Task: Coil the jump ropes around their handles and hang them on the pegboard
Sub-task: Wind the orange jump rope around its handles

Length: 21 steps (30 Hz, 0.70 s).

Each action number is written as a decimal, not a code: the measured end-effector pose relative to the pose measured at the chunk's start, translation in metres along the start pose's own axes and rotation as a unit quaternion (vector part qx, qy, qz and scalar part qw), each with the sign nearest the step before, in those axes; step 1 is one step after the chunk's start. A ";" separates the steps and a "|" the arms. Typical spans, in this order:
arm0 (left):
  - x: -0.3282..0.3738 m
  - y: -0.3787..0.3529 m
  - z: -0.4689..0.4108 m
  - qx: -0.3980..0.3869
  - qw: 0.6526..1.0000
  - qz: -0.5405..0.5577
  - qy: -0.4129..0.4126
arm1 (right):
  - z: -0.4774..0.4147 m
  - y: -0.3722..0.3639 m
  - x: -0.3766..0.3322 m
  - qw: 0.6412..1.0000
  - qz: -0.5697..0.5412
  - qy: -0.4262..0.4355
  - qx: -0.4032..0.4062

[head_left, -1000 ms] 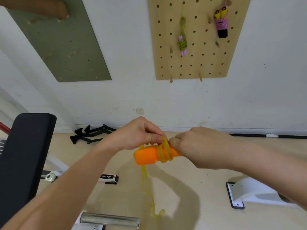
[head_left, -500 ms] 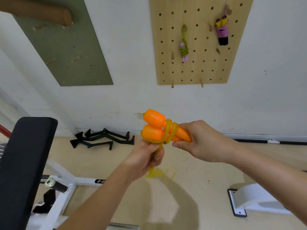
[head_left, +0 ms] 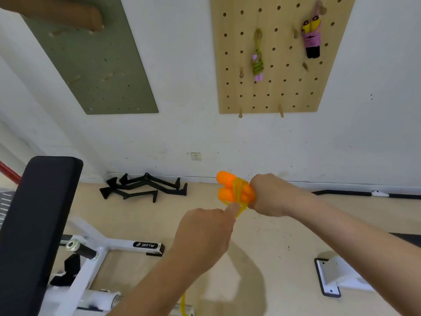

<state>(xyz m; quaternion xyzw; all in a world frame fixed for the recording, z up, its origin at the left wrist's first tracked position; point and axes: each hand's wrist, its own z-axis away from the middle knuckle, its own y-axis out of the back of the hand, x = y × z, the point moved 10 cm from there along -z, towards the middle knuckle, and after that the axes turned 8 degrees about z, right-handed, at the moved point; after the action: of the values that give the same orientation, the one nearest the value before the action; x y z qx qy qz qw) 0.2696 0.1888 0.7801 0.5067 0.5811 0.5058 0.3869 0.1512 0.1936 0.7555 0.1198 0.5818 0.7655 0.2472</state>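
Note:
My right hand [head_left: 271,195] grips two orange jump-rope handles [head_left: 226,187] held side by side, with several turns of yellow rope [head_left: 239,191] wound round them. Just below, my left hand [head_left: 205,233] pinches the yellow rope where it leaves the coil. A loose stretch of the same rope [head_left: 183,303] hangs beneath my left forearm. On the wall above, the wooden pegboard [head_left: 280,87] carries a coiled green rope with pink handles [head_left: 257,62] and a coiled pink rope with black and yellow handles [head_left: 311,39]. Bare pegs [head_left: 281,111] stick out along its lower edge.
A green pegboard [head_left: 91,60] hangs on the wall at left. A black padded bench [head_left: 36,215] on a white frame [head_left: 100,254] stands at lower left. Black cable-machine handles [head_left: 145,187] lie by the wall. A white bracket [head_left: 335,277] sits on the floor at right.
My left hand has dropped lower and drawn the rope down from the coil. The handles in my right hand have shifted slightly right, and more turns lie round them.

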 end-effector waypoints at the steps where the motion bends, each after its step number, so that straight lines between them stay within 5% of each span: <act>1: 0.002 -0.001 -0.003 -0.015 0.999 -0.025 -0.031 | 0.002 -0.005 -0.005 0.999 0.036 0.010 -0.026; 7: -0.015 0.032 -0.025 0.019 0.993 -0.040 -0.113 | 0.025 -0.017 -0.041 0.968 0.191 0.119 -0.106; 11: -0.035 0.039 -0.037 -0.025 0.983 0.173 -0.053 | 0.042 -0.008 -0.062 0.951 0.187 0.207 -0.130; 15: -0.063 0.005 -0.031 -0.140 0.813 0.555 0.111 | 0.054 0.015 -0.072 0.958 0.010 0.241 -0.154; 21: -0.074 -0.006 -0.026 -0.116 0.708 0.683 0.136 | 0.050 0.061 -0.063 0.956 -0.188 0.223 0.017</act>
<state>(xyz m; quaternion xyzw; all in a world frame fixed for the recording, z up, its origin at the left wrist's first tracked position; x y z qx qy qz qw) 0.2573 0.1119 0.7740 0.6419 0.0593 0.7589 -0.0924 0.2134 0.1906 0.8347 -0.1610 0.6470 0.7025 0.2488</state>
